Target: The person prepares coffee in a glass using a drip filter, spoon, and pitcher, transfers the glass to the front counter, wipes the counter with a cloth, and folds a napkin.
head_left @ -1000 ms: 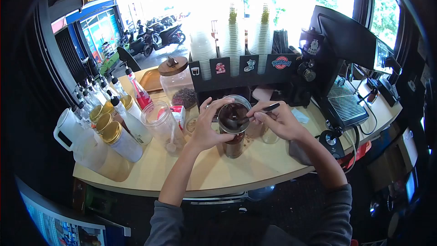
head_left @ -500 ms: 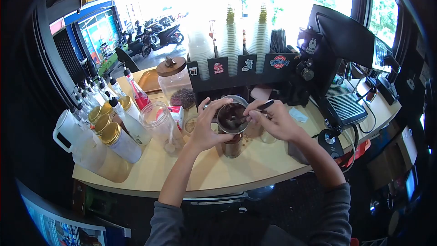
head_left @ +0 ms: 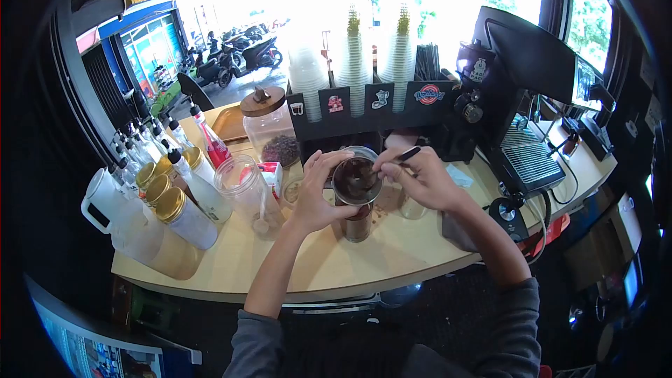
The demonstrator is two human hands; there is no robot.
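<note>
A round cup [head_left: 358,185] of dark contents is above the near middle of the desk [head_left: 364,269], over a brown container [head_left: 358,227]. The left hand [head_left: 313,199] is clamped around the cup's rim; the right hand [head_left: 432,178] pinches a black-handled tool [head_left: 409,153] dipping inside. This looks like stirring; moving the tool calls for a steady cup. Left of the cup stands a clear jar [head_left: 252,199]; behind it, stacked cups [head_left: 355,63]; to its right, a coffee machine [head_left: 530,157].

Two hands [head_left: 315,192], one dark-handled tool [head_left: 408,154], three cup stacks [head_left: 355,73] and four picture cards [head_left: 380,100] show. The bench [head_left: 315,269] carries one wooden-lidded jar [head_left: 271,126], one red bottle [head_left: 210,138] and one white-handled pitcher [head_left: 115,203]; pump bottles [head_left: 192,178] crowd beyond counting.
</note>
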